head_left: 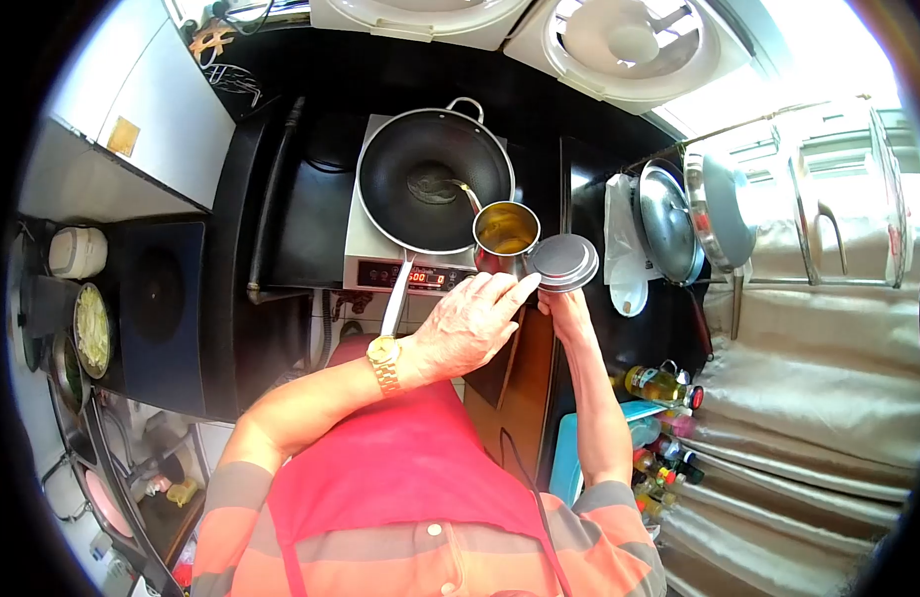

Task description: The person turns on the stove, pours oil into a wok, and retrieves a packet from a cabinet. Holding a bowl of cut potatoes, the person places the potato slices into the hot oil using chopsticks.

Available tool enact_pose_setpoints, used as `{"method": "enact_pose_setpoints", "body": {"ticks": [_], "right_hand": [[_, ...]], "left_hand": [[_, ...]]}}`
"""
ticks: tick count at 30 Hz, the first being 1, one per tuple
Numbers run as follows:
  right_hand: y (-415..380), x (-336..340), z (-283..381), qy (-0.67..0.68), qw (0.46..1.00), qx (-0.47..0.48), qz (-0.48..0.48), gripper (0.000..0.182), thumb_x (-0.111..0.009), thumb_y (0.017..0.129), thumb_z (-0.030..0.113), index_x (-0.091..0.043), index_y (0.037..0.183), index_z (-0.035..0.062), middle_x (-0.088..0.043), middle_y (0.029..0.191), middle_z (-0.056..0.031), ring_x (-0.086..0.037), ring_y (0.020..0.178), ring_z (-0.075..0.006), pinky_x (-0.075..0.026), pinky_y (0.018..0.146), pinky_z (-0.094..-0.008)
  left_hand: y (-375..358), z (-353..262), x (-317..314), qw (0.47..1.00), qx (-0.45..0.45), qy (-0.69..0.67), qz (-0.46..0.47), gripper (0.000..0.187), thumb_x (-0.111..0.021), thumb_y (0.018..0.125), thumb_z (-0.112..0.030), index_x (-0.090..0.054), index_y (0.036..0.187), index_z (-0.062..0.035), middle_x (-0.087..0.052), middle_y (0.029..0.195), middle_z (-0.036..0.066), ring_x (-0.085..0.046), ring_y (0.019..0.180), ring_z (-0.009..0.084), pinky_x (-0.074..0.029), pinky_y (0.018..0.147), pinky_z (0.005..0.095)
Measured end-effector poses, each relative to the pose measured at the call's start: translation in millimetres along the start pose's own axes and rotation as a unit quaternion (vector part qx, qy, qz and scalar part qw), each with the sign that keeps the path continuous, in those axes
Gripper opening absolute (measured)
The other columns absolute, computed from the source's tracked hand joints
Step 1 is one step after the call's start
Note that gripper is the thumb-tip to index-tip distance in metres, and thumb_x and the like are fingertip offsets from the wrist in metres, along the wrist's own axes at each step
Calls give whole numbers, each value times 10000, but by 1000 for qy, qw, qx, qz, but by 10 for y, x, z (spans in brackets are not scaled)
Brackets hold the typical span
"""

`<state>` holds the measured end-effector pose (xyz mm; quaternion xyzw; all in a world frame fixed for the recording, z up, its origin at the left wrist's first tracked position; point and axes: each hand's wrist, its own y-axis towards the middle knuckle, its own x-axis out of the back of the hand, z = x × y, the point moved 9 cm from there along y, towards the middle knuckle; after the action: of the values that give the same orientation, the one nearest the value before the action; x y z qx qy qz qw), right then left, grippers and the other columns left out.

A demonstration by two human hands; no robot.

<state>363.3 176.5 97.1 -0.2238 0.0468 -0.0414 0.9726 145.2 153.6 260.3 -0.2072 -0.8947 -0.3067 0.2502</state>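
A small metal pot [507, 231] with yellowish oil inside is tilted, its long spout over the black wok [420, 149]. A little clear liquid lies in the wok's bottom. Beside the pot's rim is a round grey lid [564, 261], which partly hides my right hand [566, 304]. My right hand is closed at the pot's handle side, under the lid. Wearing a gold watch, my left hand [465, 326] crosses in front of the pot with its fingers stretched out, their tips at the lid's near edge. The wok's long handle passes beside my left wrist.
The wok stands on an induction cooker [410, 276] with a lit red display. Pans [669, 224] hang at the right, with bottles [659, 383] below. A bowl of chopped pale vegetable [92, 330] is at the left. Cabinets [142, 109] project at the upper left.
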Motion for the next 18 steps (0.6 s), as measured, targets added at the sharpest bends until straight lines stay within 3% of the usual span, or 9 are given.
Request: {"method": "enact_pose_setpoints", "body": {"ticks": [10,18], "right_hand": [[-116,-95,79,-39,999,15,0,229,-665,1013,361,-605,968,145,-475,754,81,-357,591,-28,-258,499,-225],[-114,-102,64,-32,999,20,4,228,-647,1017,366,-603,960,149,-473,739,79,-388,581,-37,-303,484,-231]], "left_hand": [[-35,-97,-268,999,-20,29,30,757,-772,804,-53,-466,1497,-43,-553,1167,148,-591,1012,317,-521,900,427],[-61,-85,-255,1000,-2,17,17,789,-779,797,-56,-439,1508,-20,-560,1182,154,-592,1003,322,-521,895,428]]}}
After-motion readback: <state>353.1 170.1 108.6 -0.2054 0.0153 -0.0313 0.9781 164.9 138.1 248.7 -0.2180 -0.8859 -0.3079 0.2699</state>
